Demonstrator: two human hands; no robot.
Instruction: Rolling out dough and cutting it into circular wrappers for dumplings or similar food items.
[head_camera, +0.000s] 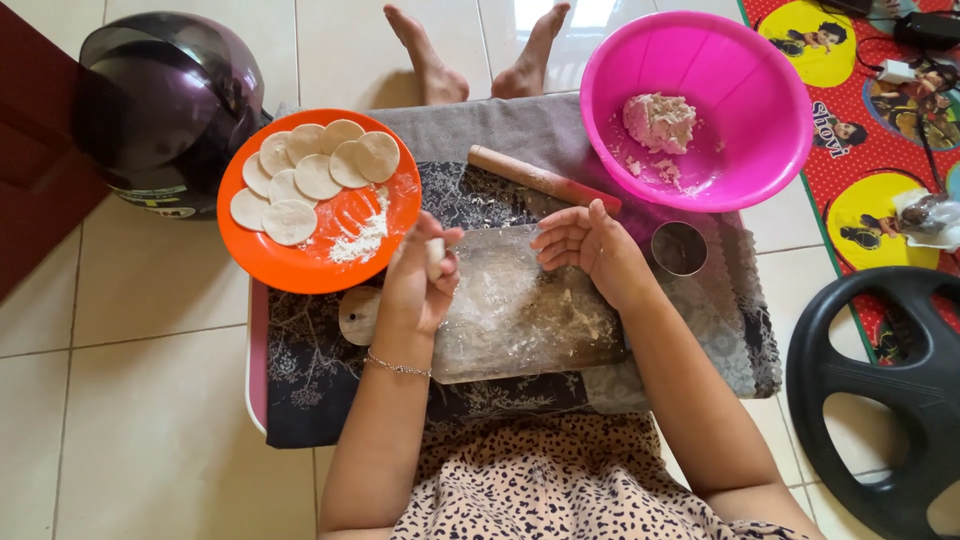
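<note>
The left hand (418, 285) is pinching a small piece of pale dough (435, 257) between thumb and fingertips, hovering over the left edge of the floured wooden board (520, 320). The right hand (590, 245) is resting on the far edge of that board, fingers loosely spread and empty. Just left of the left hand, an orange plate (300, 265) is holding flat dough rounds (315, 175) and a little flour. A rolling pin (540, 180) is lying beyond the board, a metal ring cutter (679, 248) is sitting right of the right hand, and a pink bowl (760, 110) with a dough lump is standing far right.
</note>
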